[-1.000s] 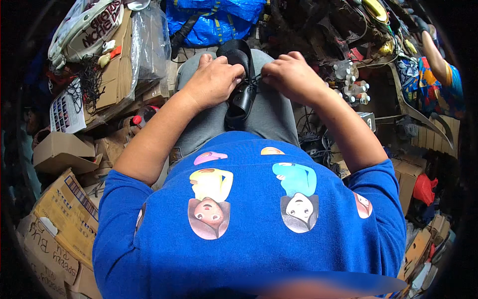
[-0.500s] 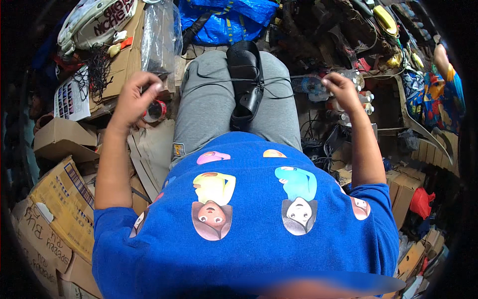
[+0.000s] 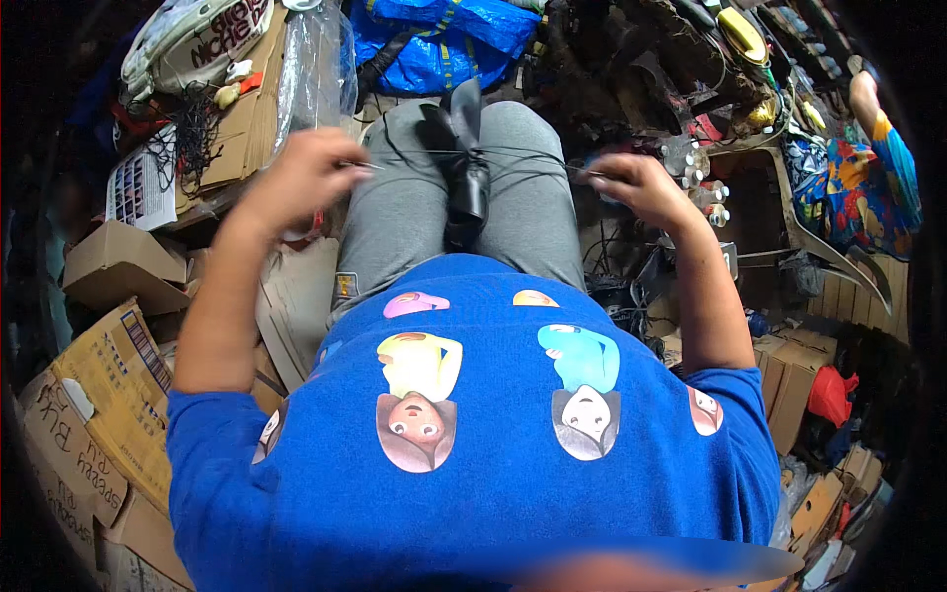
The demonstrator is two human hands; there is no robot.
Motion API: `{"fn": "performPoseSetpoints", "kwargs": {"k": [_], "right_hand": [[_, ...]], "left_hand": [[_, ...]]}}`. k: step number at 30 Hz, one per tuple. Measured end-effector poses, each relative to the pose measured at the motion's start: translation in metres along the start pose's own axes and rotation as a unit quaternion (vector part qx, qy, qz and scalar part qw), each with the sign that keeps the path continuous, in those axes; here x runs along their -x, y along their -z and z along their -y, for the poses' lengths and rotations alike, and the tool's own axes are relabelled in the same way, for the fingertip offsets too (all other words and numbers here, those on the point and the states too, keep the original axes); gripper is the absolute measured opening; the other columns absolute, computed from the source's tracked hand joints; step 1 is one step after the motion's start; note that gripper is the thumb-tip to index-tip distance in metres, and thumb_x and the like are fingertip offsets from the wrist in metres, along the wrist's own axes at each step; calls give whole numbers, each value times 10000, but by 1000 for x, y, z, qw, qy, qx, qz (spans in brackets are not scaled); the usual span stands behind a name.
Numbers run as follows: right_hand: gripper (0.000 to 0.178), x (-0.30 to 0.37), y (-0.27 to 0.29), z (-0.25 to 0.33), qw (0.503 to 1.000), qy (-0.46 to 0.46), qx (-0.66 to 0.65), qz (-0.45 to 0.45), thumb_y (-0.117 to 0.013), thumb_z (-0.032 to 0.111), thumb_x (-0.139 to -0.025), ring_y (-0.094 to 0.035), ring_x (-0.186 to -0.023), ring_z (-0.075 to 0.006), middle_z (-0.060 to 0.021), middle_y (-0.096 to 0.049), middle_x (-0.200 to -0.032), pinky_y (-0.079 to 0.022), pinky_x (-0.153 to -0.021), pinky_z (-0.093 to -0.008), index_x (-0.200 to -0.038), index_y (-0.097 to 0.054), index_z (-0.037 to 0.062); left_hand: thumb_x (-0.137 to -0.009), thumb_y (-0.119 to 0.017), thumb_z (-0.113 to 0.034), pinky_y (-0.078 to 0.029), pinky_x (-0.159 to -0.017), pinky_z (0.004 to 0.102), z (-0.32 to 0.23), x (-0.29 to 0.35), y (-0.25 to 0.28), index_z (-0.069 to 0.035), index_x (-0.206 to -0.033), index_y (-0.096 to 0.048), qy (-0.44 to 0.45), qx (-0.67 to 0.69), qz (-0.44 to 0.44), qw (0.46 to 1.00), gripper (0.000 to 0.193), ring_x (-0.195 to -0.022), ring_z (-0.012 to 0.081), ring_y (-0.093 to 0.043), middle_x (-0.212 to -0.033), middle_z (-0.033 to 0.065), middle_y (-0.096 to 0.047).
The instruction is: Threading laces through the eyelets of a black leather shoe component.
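A black leather shoe (image 3: pixel 468 187) rests between my grey-trousered thighs, with a pointed dark flap standing up at its far end. Thin black thread (image 3: pixel 523 156) runs out from it to both sides, over my legs. My left hand (image 3: pixel 314 178), slightly blurred, is pinched at the left of the shoe; a thin, shiny needle-like piece shows at its fingertips. To the right of the shoe, my right hand (image 3: pixel 641 187) has its fingers closed on the dark thread, which leads back to the shoe. Neither hand touches the shoe itself.
Cardboard boxes (image 3: pixel 128 261) and flattened card lie on the left. A blue woven bag (image 3: pixel 434 44) is ahead. Several small bottles (image 3: pixel 705 187) stand beyond my right hand, near a curved blade-like piece (image 3: pixel 848 261). Another person's arm (image 3: pixel 866 104) shows at the far right.
My left hand has moved right, toward the shoe, and my right hand slightly left and lower. The shoe has turned, and its flap now stands up.
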State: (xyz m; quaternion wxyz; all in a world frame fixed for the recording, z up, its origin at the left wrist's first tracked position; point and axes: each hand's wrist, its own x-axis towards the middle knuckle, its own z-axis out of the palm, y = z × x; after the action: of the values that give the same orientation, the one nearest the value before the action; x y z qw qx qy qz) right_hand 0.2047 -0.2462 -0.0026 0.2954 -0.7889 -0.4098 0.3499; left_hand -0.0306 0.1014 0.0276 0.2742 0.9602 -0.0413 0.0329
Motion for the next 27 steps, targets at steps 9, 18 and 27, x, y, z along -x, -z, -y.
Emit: {"fn": "performPoseSetpoints", "kwargs": {"k": [9, 18, 27], "right_hand": [[368, 234, 111, -250, 787, -513, 302, -165, -636, 369, -814, -623, -1020, -260, -121, -636, -1111, -475, -867, -351, -1154, -638, 230], [471, -12, -61, -11, 978, -10, -187, -96, -718, 155, -806, -472, -730, -63, 3, -605, -925, -431, -691, -220, -1244, -553, 103], [168, -49, -52, 27, 977, -8, -193, -87, -651, 160, -874, -402, -685, -33, 66, -455, -728, -352, -616, -197, -972, -578, 44]], "left_hand": [[-858, -575, -238, -496, -753, 368, 139, 158, 189, -119, -1062, -677, 478, -401, -247, 742, 257, -877, 275, -658, -923, 130, -681], [-842, -550, -79, -469, -876, 334, -24, -35, -72, -67, -1098, -643, 68, 150, -62, 984, 273, -1008, 279, -603, -1134, 168, -615], [-829, -617, -112, -440, -904, 326, -10, -39, -66, -27, -1039, -624, 62, 118, -40, 990, 227, -1027, 273, -592, -1105, 138, -614]]}}
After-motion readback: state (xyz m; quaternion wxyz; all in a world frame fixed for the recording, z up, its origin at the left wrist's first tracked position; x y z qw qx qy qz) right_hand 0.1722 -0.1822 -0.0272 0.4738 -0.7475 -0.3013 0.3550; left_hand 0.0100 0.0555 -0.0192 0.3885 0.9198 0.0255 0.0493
